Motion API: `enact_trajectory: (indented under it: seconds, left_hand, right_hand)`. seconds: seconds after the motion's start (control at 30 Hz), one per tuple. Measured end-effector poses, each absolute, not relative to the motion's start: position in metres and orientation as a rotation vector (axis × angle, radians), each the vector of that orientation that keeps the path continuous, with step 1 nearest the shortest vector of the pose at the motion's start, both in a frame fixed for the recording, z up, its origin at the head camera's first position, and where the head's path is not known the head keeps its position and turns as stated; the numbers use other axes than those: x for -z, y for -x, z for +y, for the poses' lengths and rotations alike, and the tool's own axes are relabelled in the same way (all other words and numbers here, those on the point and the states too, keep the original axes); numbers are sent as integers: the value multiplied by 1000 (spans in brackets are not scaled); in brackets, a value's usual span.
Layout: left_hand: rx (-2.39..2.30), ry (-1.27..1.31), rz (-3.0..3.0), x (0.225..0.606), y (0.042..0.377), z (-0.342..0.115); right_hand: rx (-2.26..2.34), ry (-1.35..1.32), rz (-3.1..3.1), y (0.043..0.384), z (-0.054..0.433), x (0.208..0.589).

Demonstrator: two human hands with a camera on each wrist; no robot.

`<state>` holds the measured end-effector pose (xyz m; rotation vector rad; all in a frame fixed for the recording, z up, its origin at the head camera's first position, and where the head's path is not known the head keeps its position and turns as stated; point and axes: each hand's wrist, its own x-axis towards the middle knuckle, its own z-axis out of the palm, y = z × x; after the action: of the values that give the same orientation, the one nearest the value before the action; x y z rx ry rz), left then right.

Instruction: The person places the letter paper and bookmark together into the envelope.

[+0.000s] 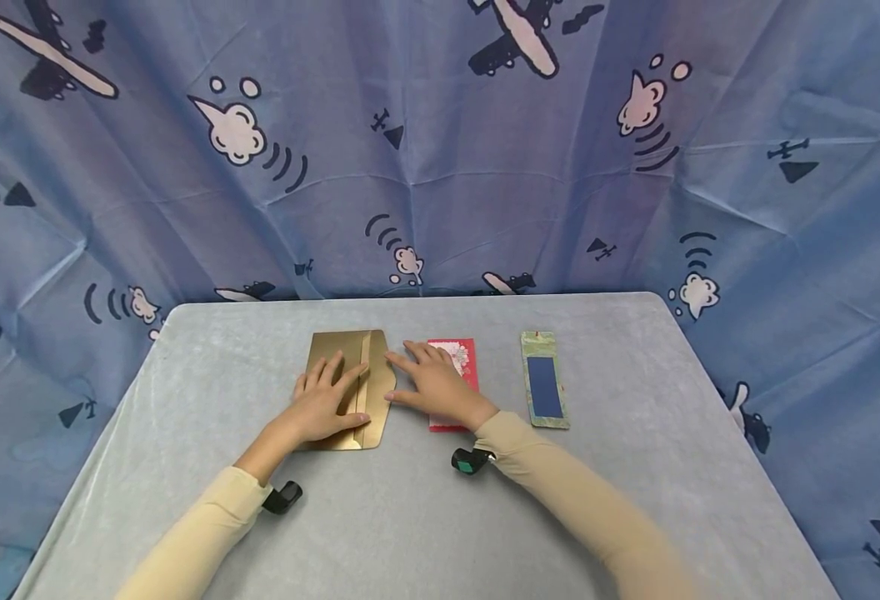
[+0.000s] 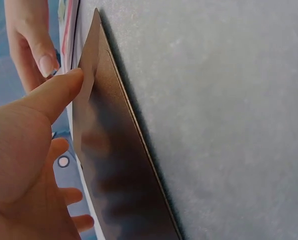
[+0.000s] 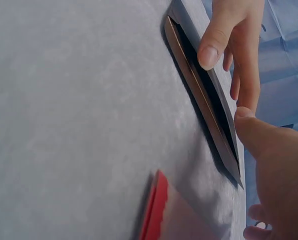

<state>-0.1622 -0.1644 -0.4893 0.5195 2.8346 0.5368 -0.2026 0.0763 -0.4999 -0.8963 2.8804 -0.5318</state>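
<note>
A gold envelope (image 1: 378,375) lies on the table left of centre, its flap side facing right. My left hand (image 1: 322,408) is spread over it, with the thumb near the flap fold. In the left wrist view the thumb overlaps the raised flap of the envelope (image 2: 124,150); I cannot tell how firmly it touches. My right hand (image 1: 440,390) reaches across a red envelope (image 1: 468,362) with a white floral pattern. Its outstretched fingertips are at the gold flap's right edge. The right wrist view shows a dark gap along the gold envelope's (image 3: 189,75) opening.
To the right lies a narrow green packet (image 1: 539,343) with a dark blue panel. A pale grey cloth covers the table (image 1: 380,533). Behind it hangs a blue curtain (image 1: 440,208) with airplane and cloud prints. Each wrist carries a small black camera (image 1: 282,497).
</note>
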Motion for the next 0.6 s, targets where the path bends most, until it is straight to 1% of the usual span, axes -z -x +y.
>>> enact_trajectory:
  seconds: [0.6]
  left_hand:
    - [-489,-535,2847,495,165,-165]
  right_hand:
    - [450,836,2890,210,51,509]
